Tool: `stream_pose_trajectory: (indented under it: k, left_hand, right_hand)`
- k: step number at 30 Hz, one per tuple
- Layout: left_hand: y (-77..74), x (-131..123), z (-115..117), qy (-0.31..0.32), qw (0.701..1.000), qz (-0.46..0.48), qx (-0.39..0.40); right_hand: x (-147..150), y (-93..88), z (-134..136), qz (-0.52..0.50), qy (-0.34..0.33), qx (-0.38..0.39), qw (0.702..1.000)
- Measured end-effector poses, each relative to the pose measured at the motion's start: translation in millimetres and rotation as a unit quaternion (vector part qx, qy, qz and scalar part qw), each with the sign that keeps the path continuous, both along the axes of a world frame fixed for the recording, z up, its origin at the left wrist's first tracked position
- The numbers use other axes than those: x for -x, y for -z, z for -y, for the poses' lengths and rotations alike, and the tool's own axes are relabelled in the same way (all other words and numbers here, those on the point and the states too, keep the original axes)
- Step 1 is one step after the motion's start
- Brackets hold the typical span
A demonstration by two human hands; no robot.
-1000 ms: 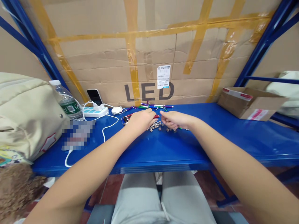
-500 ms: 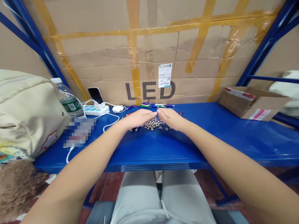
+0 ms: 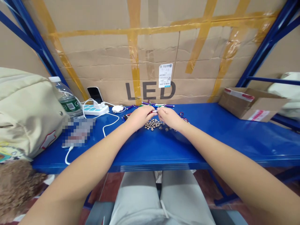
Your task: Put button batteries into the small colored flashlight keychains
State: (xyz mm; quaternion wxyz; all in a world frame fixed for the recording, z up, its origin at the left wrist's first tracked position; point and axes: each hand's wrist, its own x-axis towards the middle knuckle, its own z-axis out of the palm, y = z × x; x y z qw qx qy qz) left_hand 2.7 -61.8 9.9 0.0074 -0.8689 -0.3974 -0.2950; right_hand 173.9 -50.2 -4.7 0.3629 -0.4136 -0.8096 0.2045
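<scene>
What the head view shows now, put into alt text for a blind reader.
A left hand holds a red item, the right hand at its end, near small metal pieces on a blue table. Behind stands a carton marked LED; a bag, bottle and power strip sit at left, a box at right.

We seem to be in a storeroom or workshop, judging by the blue metal racking [image 3: 264, 45], the big taped carton [image 3: 105, 68] marked LED, and the little metallic parts [image 3: 152, 124] clustered on our worktop [image 3: 159, 153].

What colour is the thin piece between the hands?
The thin piece is red with a pale end, in the head view.
</scene>
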Motion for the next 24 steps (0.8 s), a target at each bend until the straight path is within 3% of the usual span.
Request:
stream_pose_trajectory:
  k: [3, 6, 11, 14, 17, 21, 24]
  left_hand:
    - [-3.6, -1.6, 2.4, 0.037, 0.999, 0.001, 0.036]
    - [-8.4, 2.6, 6.4, 0.086, 0.979, 0.062, 0.174]
    - [-8.4, 13.6, 5.5, 0.120, 0.878, 0.148, 0.440]
    - [-6.5, 16.4, 2.6, 0.123, 0.837, 0.154, 0.511]
    - [-6.0, 16.4, 1.9, 0.107, 0.868, 0.133, 0.467]
    - [-6.7, 17.2, 2.5, 0.068, 0.963, 0.010, 0.259]
    - [-6.3, 19.7, 2.0, 0.029, 0.982, -0.128, 0.133]
  right_hand:
    - [-3.6, -1.2, 0.6, -0.011, -0.015, -0.027, 0.999]
    - [-5.4, -3.4, 3.3, 0.011, -0.032, -0.081, 0.996]
    - [-6.6, -6.9, 9.2, 0.076, -0.069, -0.140, 0.985]
    - [-8.2, -8.4, 11.0, 0.125, -0.058, -0.176, 0.975]
    - [-10.0, -10.2, 9.2, 0.149, -0.046, -0.167, 0.974]
    - [-19.5, -15.6, 1.1, 0.166, -0.011, -0.109, 0.980]
    - [-38.4, -22.3, -5.4, 0.190, 0.017, -0.050, 0.980]
